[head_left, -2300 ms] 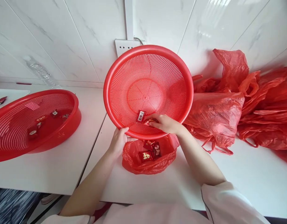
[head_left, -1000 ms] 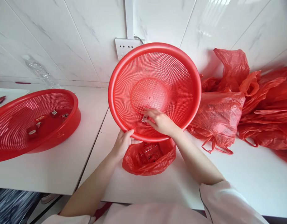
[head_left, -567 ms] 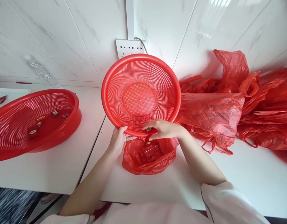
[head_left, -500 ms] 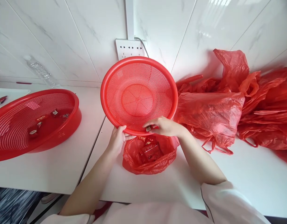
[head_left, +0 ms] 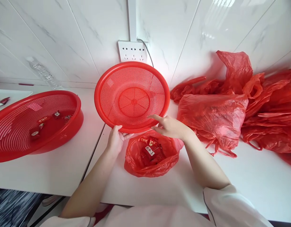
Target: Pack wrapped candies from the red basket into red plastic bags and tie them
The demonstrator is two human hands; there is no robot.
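Observation:
A round red plastic colander is tilted up toward me with nothing inside. My left hand grips its lower left rim, thumb on the rim and fingers underneath. At the lower right rim is my right hand, index finger and thumb apart and nothing between them. Directly below, an open red plastic bag stands on the table. Several small red packets lie in it, the top one with a white label and dark characters.
On the left a bigger red basket holds several small packets. Full red plastic bags lie in a heap at the right. Against the tiled wall are a power socket and a clear plastic bottle. A white tray sits at far left.
The colander has shifted left and slightly down, with my left hand on it. The small packet in my right hand is gone from its fingers, and a white-labelled packet now shows in the bag.

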